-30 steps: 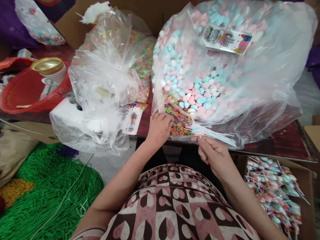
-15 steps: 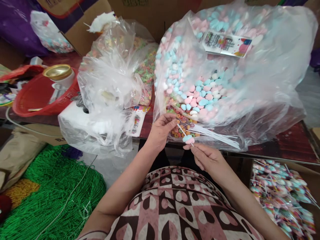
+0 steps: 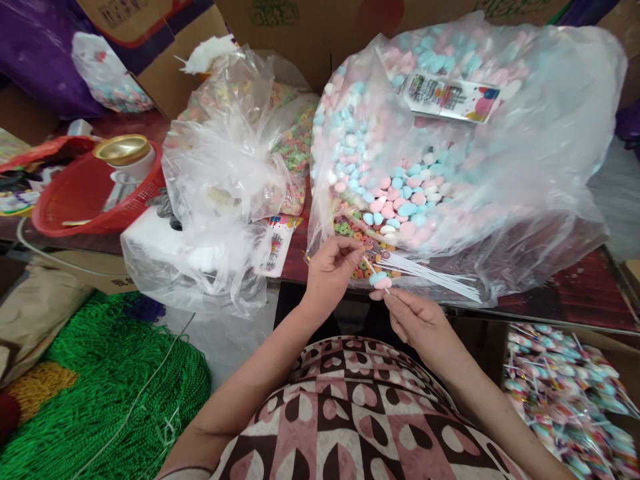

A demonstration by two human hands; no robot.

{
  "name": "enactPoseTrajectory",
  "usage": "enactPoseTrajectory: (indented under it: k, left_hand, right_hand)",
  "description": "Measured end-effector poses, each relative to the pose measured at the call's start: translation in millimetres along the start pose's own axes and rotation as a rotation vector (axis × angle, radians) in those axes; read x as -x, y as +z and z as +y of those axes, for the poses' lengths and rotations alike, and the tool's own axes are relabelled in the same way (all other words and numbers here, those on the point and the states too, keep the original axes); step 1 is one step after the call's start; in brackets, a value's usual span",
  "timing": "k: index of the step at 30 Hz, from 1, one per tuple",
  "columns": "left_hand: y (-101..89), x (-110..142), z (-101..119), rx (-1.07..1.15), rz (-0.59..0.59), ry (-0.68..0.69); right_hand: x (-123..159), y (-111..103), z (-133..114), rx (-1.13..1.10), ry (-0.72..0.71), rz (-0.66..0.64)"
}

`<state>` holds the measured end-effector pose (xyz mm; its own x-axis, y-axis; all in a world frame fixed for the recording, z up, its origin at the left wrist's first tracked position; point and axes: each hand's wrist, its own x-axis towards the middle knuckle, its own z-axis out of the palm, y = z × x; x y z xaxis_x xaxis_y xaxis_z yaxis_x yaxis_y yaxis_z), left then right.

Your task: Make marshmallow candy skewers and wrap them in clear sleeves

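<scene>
My right hand (image 3: 417,320) pinches a thin white stick (image 3: 369,265) that carries a blue and a pink heart candy (image 3: 380,280). My left hand (image 3: 333,267) is closed in a pinch at the stick's upper end, just above a heap of small coloured ring candies (image 3: 357,233). Both hands hover at the table's front edge, before the mouth of a big clear bag of pink, blue and white heart candies (image 3: 400,187). A bundle of loose white sticks (image 3: 435,277) lies at the bag's mouth, to the right of my hands.
A second clear bag of ring candies (image 3: 240,153) stands left of centre over a white box (image 3: 150,233). A red basket (image 3: 80,193) with a gold-lidded jar (image 3: 124,150) sits far left. Green cord (image 3: 100,387) is piled lower left. A carton of wrapped candy sticks (image 3: 565,393) sits lower right.
My left hand left the ring candies and rose to the stick. My right hand lifted the stick, with the two heart candies now on it, clear of the bag's mouth.
</scene>
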<state>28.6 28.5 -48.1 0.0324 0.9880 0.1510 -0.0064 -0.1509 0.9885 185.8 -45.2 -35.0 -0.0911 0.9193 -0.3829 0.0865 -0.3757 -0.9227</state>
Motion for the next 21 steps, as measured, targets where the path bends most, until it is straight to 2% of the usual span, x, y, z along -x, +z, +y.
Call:
enactPoseTrajectory:
  k: [2, 4, 9, 11, 14, 18, 21]
  left_hand:
    - [0.0, 2.1, 0.6, -0.073, -0.009, 0.076]
    - [0.9, 2.2, 1.4, -0.062, -0.015, 0.072]
    - [4.9, -5.1, 3.0, 0.328, 0.025, -0.2]
    - [6.1, -7.3, 4.6, 0.464, -0.004, -0.313]
    - [9.8, -5.2, 8.2, 0.557, -0.079, -0.442]
    - [21.1, 6.2, 11.6, 0.521, -0.208, -0.488]
    - [25.2, 11.1, 11.9, 0.375, -0.302, -0.418]
  right_hand:
    - [0.1, 0.4, 0.2, 0.006, 0.001, 0.005]
    - [0.3, 0.7, -0.1, 0.018, -0.006, 0.003]
    - [1.0, 1.0, 1.4, 0.027, -0.031, -0.017]
    - [1.5, 0.7, 3.2, 0.013, -0.045, -0.013]
    - [2.0, -0.3, 5.0, 0.001, -0.075, -0.015]
    - [0.8, -0.5, 5.4, -0.022, -0.116, 0.033]
    - [-1.7, -0.7, 7.7, -0.044, -0.128, 0.074]
